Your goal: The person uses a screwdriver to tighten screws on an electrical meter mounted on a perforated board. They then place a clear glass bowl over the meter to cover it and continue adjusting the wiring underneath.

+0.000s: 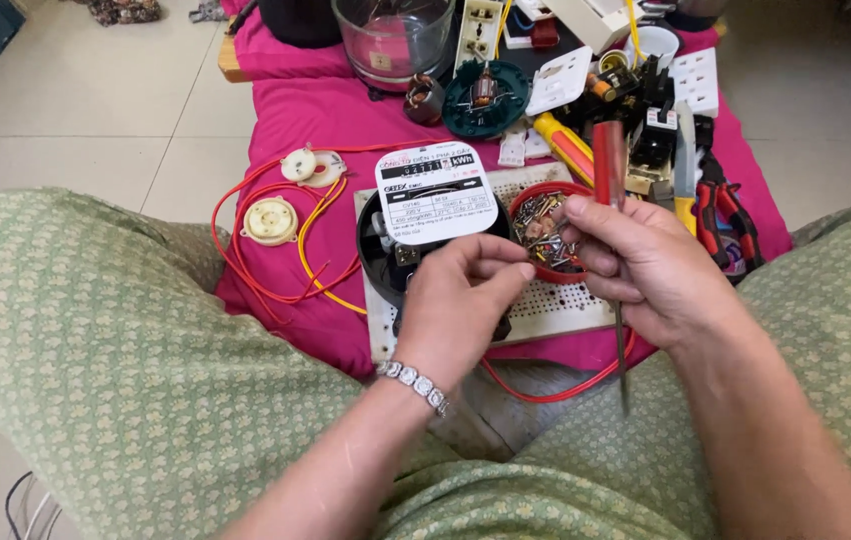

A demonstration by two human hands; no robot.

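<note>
My left hand [460, 305] rests on the near side of a round black electric meter [385, 235] with a white label plate. Its fingertips pinch toward my right hand, maybe on a small screw; I cannot tell. My right hand [645, 265] holds a screwdriver with a red handle [608, 160], handle up, its metal shaft running down past my palm. The right fingers reach into a small red bowl of screws [543, 232]. Meter and bowl sit on a white perforated board [565, 305].
A pink cloth [315, 110] covers the floor ahead. Red and yellow wires [275, 265] with cream round sockets lie left. Pliers [720, 215], white switch plates, a teal motor base [485, 100] and a glass jar [392, 40] crowd the far side. My green-clad knees flank everything.
</note>
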